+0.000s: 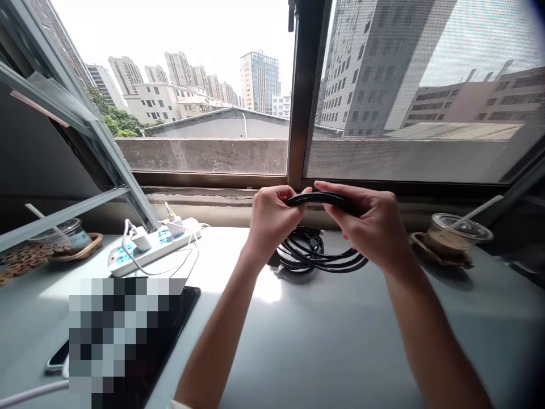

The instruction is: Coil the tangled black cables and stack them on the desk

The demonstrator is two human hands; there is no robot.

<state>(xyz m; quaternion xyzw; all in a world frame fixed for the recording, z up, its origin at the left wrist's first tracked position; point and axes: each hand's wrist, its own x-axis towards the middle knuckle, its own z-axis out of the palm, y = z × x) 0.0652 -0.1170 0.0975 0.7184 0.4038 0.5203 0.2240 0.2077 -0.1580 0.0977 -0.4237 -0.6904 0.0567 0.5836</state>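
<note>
A coiled black cable [323,197] is stretched between both hands, raised above the white table. My left hand [276,209] grips one side of the bundle with its fingers wrapped round it. On the other side, my right hand [370,218] pinches the strands between thumb and fingers. Below and behind the hands, more loops of black cable [315,261] hang down or rest on the tabletop; I cannot tell whether all belong to the same cable.
A white power strip [155,244] with plugged-in chargers lies left of the hands. Nearer is a dark tablet-like device [179,318], partly pixelated. Lidded drink cups stand at right [451,236] and far left [70,236]. A metal frame [93,108] leans at left before the window.
</note>
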